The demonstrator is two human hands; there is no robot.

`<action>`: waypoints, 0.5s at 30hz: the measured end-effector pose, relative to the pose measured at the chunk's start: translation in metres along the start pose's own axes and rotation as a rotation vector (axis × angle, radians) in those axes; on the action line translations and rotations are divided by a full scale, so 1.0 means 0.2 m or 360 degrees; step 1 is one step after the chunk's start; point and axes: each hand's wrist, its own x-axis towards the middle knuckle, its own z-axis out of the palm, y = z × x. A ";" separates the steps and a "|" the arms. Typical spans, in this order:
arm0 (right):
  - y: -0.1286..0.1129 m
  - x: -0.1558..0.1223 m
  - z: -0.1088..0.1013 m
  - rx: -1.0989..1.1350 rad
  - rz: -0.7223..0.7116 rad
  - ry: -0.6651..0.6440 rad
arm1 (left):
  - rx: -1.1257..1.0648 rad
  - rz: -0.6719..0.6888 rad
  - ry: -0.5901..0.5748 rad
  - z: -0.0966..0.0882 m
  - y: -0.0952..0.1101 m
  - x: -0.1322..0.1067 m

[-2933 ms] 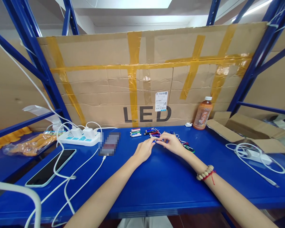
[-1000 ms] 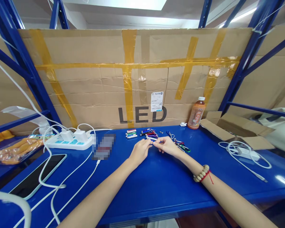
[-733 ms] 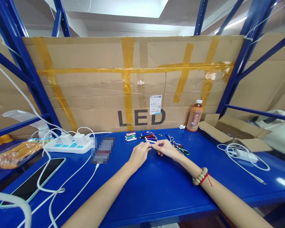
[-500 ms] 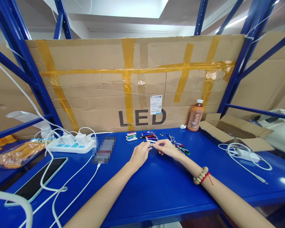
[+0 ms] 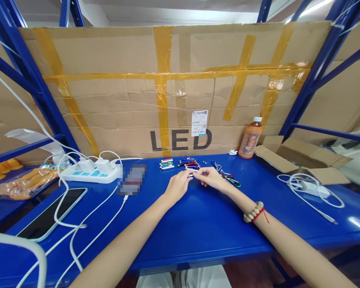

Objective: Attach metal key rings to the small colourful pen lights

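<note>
My left hand (image 5: 177,187) and my right hand (image 5: 212,178) meet over the blue table (image 5: 198,228), fingertips pinched together on a small blue keychain flashlight (image 5: 193,174) between them. Just beyond lies a loose cluster of small coloured flashlights (image 5: 188,163), with a tidy row of them (image 5: 167,164) to its left. Coloured carabiner clips (image 5: 231,179) lie right of my right hand. A bead bracelet (image 5: 253,211) is on my right wrist.
A white power strip (image 5: 90,173) with chargers and trailing white cables sits at left, beside a phone (image 5: 49,215) lying face up. An orange drink bottle (image 5: 250,138) stands against the taped cardboard wall. An open cardboard box (image 5: 300,158) and a coiled white cable (image 5: 310,188) are at right.
Both hands have stayed together at the same spot on the table, fingers working the small flashlight. Only the view has shifted slightly.
</note>
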 end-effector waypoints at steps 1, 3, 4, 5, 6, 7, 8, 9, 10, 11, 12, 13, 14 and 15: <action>-0.01 0.00 0.00 -0.0002 0.0009 0.0000 | 0.0007 0.0007 0.0002 0.00 0.00 0.00; -0.02 -0.01 0.00 -0.0003 0.0020 -0.0003 | 0.0016 0.0023 0.0010 0.01 -0.01 0.00; -0.02 -0.01 0.00 -0.0006 0.0023 -0.0002 | 0.0020 0.0028 0.0016 0.01 -0.01 0.00; -0.02 -0.01 0.01 -0.0010 0.0024 -0.0001 | 0.0025 0.0030 0.0021 0.01 -0.01 0.00; -0.02 -0.01 0.01 -0.0015 0.0022 0.0000 | 0.0031 0.0032 0.0020 0.01 -0.01 0.00; -0.02 -0.01 0.01 -0.0021 0.0020 0.0003 | 0.0036 0.0033 0.0018 0.01 -0.01 0.00; -0.02 -0.01 0.01 -0.0025 0.0021 0.0006 | 0.0044 0.0031 0.0017 0.01 -0.01 0.00; -0.02 -0.01 0.01 -0.0028 0.0024 0.0007 | 0.0054 0.0028 0.0015 0.01 -0.01 0.00; -0.02 -0.01 0.01 -0.0027 0.0024 0.0007 | 0.0064 0.0025 0.0012 0.01 -0.01 0.00; -0.02 -0.01 0.01 -0.0023 0.0023 0.0007 | 0.0073 0.0020 0.0012 0.01 -0.01 0.00; -0.02 -0.01 0.01 -0.0018 0.0021 0.0004 | 0.0079 0.0016 0.0010 0.01 -0.01 0.00; -0.02 -0.01 0.01 -0.0013 0.0019 0.0004 | 0.0083 0.0011 0.0010 0.01 -0.01 0.00; -0.02 -0.01 0.01 -0.0009 0.0016 0.0002 | 0.0083 0.0010 0.0008 0.01 0.00 0.00; -0.01 -0.01 0.01 -0.0007 0.0014 0.0002 | 0.0079 0.0013 0.0006 0.01 0.00 0.00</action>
